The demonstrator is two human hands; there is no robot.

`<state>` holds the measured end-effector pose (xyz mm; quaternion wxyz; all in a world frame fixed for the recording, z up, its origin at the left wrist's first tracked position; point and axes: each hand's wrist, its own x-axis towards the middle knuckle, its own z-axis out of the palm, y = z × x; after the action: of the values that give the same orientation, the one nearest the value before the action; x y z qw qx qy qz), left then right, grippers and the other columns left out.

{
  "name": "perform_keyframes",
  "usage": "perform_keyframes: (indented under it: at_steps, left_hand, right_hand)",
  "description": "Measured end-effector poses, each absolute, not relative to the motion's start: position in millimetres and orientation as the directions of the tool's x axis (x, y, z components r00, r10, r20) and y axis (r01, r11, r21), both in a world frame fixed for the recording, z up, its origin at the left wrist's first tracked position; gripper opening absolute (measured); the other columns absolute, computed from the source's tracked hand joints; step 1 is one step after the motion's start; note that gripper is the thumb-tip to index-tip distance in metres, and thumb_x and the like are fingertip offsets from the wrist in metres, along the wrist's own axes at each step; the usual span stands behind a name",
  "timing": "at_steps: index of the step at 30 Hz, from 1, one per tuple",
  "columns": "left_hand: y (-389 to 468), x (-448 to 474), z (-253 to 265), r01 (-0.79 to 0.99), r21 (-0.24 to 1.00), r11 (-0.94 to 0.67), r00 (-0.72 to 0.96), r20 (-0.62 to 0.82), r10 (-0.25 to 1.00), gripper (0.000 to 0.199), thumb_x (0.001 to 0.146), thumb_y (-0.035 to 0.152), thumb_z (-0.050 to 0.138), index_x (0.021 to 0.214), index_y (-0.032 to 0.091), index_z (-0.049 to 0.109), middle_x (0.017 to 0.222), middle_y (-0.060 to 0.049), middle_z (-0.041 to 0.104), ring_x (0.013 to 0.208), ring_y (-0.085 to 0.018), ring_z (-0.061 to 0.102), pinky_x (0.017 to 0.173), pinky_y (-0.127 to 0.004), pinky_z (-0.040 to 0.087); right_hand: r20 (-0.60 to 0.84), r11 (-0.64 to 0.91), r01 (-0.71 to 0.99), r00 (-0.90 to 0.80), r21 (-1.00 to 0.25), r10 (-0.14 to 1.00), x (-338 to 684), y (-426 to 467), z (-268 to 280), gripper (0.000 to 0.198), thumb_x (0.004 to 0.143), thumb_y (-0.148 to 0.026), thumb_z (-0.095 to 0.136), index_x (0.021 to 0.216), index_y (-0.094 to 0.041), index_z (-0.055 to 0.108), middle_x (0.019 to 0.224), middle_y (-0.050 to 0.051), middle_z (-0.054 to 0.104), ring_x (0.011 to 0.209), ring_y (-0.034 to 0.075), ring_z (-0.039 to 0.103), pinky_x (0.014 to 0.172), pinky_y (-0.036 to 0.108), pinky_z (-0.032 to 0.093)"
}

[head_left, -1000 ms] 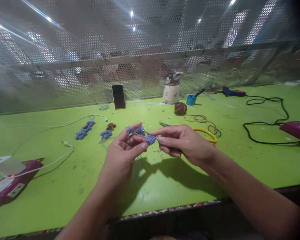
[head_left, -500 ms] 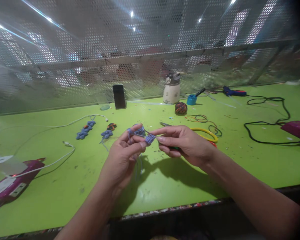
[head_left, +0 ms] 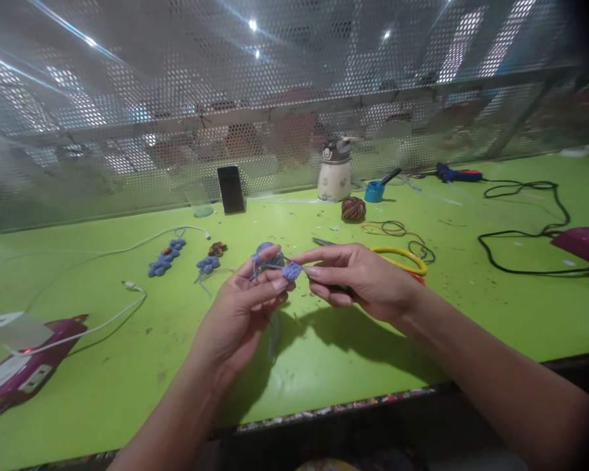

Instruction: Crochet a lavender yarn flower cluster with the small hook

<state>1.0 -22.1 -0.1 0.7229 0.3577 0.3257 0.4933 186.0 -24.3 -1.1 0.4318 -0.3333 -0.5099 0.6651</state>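
My left hand (head_left: pixel 248 294) pinches a small blue-purple crochet piece (head_left: pixel 292 270) between thumb and fingers. Strands of the same yarn run over its raised index finger, and a loose tail hangs below. My right hand (head_left: pixel 357 278) is closed around a crochet hook, mostly hidden in the fingers; its thin tip meets the piece's right side. Behind the left fingers sits a blue yarn ball (head_left: pixel 269 250), partly covered. Scissors (head_left: pixel 399 256) with yellow and red handles lie behind my right hand, their blades pointing left.
Crocheted blue flowers (head_left: pixel 167 257) and a blue-and-orange pair (head_left: pixel 209 263) lie to the left. Further back are a phone (head_left: pixel 231 190), a bottle (head_left: pixel 334 173), a multicoloured yarn ball (head_left: pixel 353 209), a blue tape roll (head_left: pixel 374 191) and a glue gun (head_left: pixel 457 174). Power strips (head_left: pixel 34 363) and cables flank the green table.
The view has shifted slightly. Both hands stay at the crochet piece, with the hook tip still at its right side; the fingers have barely moved.
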Motion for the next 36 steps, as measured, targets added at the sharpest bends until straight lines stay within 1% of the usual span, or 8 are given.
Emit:
perform_keyframes:
  at_steps: [5, 9, 14, 18, 23, 26, 31, 36]
  left_hand:
    - [-22.9, 0.3, -0.4, -0.481, 0.841, 0.248, 0.289, -0.115, 0.950, 0.061, 0.069, -0.005, 0.071, 0.125, 0.011, 0.055, 0.077, -0.004, 0.068, 0.062, -0.007, 0.060, 0.055, -0.012, 0.047]
    - [-22.3, 0.7, -1.4, -0.468, 0.853, 0.230, 0.275, -0.107, 0.955, 0.058, 0.068, -0.004, 0.072, 0.121, 0.010, 0.057, 0.076, -0.004, 0.068, 0.060, -0.006, 0.059, 0.054, -0.013, 0.046]
    - [-21.4, 3.0, -2.8, -0.463, 0.862, 0.205, 0.278, -0.079, 0.957, 0.053, 0.066, -0.003, 0.074, 0.114, 0.012, 0.060, 0.068, 0.001, 0.066, 0.058, -0.006, 0.059, 0.057, -0.014, 0.046]
    - [-23.2, 3.3, -3.4, -0.432, 0.882, 0.188, 0.290, -0.061, 0.955, 0.056, 0.064, -0.001, 0.076, 0.116, 0.013, 0.060, 0.067, 0.002, 0.066, 0.061, -0.007, 0.061, 0.063, -0.015, 0.047]
    - [-25.7, 3.2, -4.0, -0.367, 0.928, 0.057, 0.232, 0.033, 0.972, 0.058, 0.064, 0.004, 0.079, 0.118, 0.014, 0.061, 0.069, 0.002, 0.068, 0.068, -0.009, 0.062, 0.071, -0.020, 0.047]
    - [-25.9, 4.2, -3.1, -0.331, 0.943, 0.033, 0.222, 0.044, 0.974, 0.059, 0.064, 0.006, 0.080, 0.118, 0.015, 0.061, 0.069, 0.001, 0.069, 0.069, -0.011, 0.062, 0.072, -0.022, 0.047]
    - [-25.3, 4.2, -2.2, -0.306, 0.952, 0.020, 0.198, 0.043, 0.979, 0.057, 0.063, 0.008, 0.081, 0.116, 0.015, 0.063, 0.068, 0.001, 0.068, 0.069, -0.011, 0.061, 0.071, -0.023, 0.045]
    - [-24.7, 2.6, -4.4, -0.302, 0.953, -0.019, 0.182, 0.078, 0.980, 0.051, 0.067, 0.008, 0.077, 0.115, 0.016, 0.064, 0.070, 0.002, 0.066, 0.070, -0.010, 0.058, 0.071, -0.022, 0.044]
  right_hand:
    - [0.001, -0.099, -0.227, -0.402, -0.969, 0.916, 187.5, -24.9, 0.8, 0.027, 0.079, -0.020, 0.068, 0.105, -0.012, 0.072, 0.054, -0.003, 0.056, 0.040, 0.003, 0.040, 0.040, 0.019, 0.020]
    - [-0.012, -0.091, -0.183, -0.393, -0.979, 0.919, 188.0, -24.7, 2.2, 0.034, 0.077, -0.023, 0.070, 0.110, -0.012, 0.071, 0.054, -0.003, 0.057, 0.040, 0.004, 0.039, 0.040, 0.020, 0.020]
    - [-0.013, -0.079, -0.155, -0.386, -0.985, 0.922, 187.9, -24.7, 2.2, 0.039, 0.077, -0.024, 0.070, 0.114, -0.011, 0.070, 0.054, -0.003, 0.057, 0.041, 0.004, 0.039, 0.040, 0.020, 0.022]
    - [-0.026, -0.085, -0.137, -0.384, -0.987, 0.923, 187.8, -25.2, 1.8, 0.040, 0.078, -0.025, 0.070, 0.116, -0.011, 0.069, 0.055, -0.003, 0.057, 0.042, 0.004, 0.040, 0.040, 0.020, 0.024]
    - [-0.034, -0.092, -0.133, -0.386, -0.987, 0.922, 188.1, -25.5, 1.8, 0.040, 0.079, -0.025, 0.070, 0.115, -0.010, 0.070, 0.054, -0.003, 0.056, 0.044, 0.005, 0.040, 0.040, 0.020, 0.025]
    - [-0.037, -0.096, -0.133, -0.386, -0.986, 0.922, 187.8, -25.6, 1.4, 0.039, 0.079, -0.025, 0.069, 0.115, -0.012, 0.070, 0.055, -0.002, 0.056, 0.044, 0.005, 0.041, 0.040, 0.019, 0.025]
    - [-0.020, -0.089, -0.162, -0.386, -0.983, 0.922, 188.0, -26.5, 1.5, 0.038, 0.078, -0.025, 0.070, 0.114, -0.013, 0.071, 0.054, -0.002, 0.056, 0.044, 0.005, 0.041, 0.040, 0.019, 0.026]
    - [0.023, -0.049, -0.174, -0.393, -0.984, 0.919, 188.6, -26.6, 1.6, 0.036, 0.079, -0.024, 0.069, 0.112, -0.012, 0.071, 0.054, -0.002, 0.058, 0.043, 0.005, 0.042, 0.040, 0.019, 0.026]
